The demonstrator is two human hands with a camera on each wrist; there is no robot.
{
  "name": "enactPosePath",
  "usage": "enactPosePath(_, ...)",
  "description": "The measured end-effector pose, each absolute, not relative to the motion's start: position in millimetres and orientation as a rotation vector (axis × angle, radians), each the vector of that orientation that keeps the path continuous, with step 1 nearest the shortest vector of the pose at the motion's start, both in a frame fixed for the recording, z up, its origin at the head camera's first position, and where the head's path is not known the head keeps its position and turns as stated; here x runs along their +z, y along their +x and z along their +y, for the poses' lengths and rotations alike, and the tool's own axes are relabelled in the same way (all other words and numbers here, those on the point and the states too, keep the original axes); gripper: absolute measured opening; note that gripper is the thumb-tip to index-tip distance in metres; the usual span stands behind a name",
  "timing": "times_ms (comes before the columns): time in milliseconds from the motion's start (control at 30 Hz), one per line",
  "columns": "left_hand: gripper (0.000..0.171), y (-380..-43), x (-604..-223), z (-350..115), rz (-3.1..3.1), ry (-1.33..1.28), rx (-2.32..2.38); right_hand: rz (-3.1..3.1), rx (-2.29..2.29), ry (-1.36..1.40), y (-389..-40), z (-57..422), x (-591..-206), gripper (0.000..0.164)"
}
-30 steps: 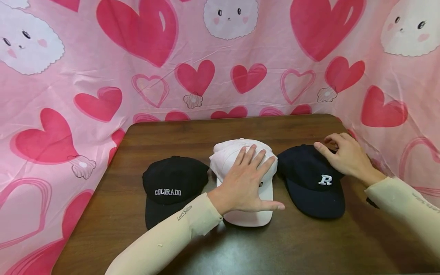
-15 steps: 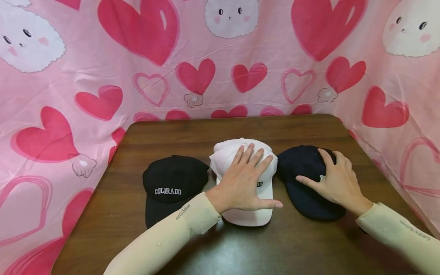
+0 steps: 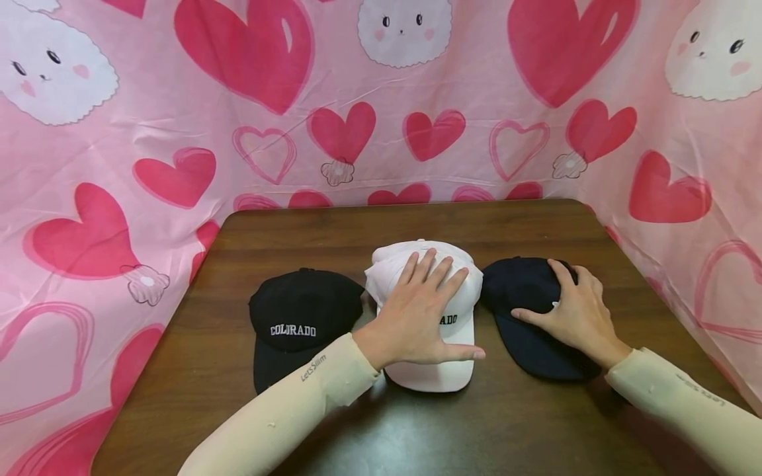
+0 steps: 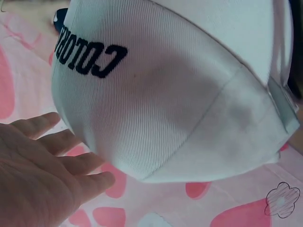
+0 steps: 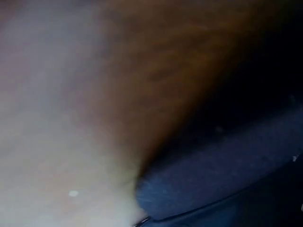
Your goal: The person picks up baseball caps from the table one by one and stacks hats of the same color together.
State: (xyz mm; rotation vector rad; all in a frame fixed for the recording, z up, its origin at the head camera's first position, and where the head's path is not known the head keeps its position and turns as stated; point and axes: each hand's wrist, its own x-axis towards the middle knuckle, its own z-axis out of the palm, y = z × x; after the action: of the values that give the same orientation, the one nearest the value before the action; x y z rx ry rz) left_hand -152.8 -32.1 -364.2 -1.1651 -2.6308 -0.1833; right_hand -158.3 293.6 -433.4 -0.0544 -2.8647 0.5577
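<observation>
Spread wide, my left hand (image 3: 413,314) lies over the front of a white baseball cap (image 3: 381,274) in the head view, fingers straight up its crown, thumb out to the right. In the left wrist view, the fingertips (image 4: 97,184) are right at the edge of the white crown (image 4: 156,104) with dark lettering. My right hand (image 3: 577,314) grips the crown of a navy baseball cap (image 3: 524,284), thumb on the front and fingers bent over its right side, hiding most of the white letter. The right wrist view is blurred, with the navy cap (image 5: 222,175) at lower right.
A black baseball cap (image 3: 303,304) lettered COLORADO sits left of the white one, partly behind the left forearm. All three stand in a row on a brown wooden table (image 3: 381,436). Pink heart-print cloth (image 3: 381,86) hangs around the back and sides.
My right hand has come from beyond the navy cap's right side down onto its crown, which now sits slightly lower. My left hand has barely shifted on the white cap.
</observation>
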Motion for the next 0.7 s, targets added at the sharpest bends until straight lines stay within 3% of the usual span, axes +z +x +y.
enactPosePath(700,0.113,-157.8,-363.3,-50.6,-2.651,-1.061,-0.169,-2.866,0.540,-0.113,-158.5,293.5,-428.0,0.129)
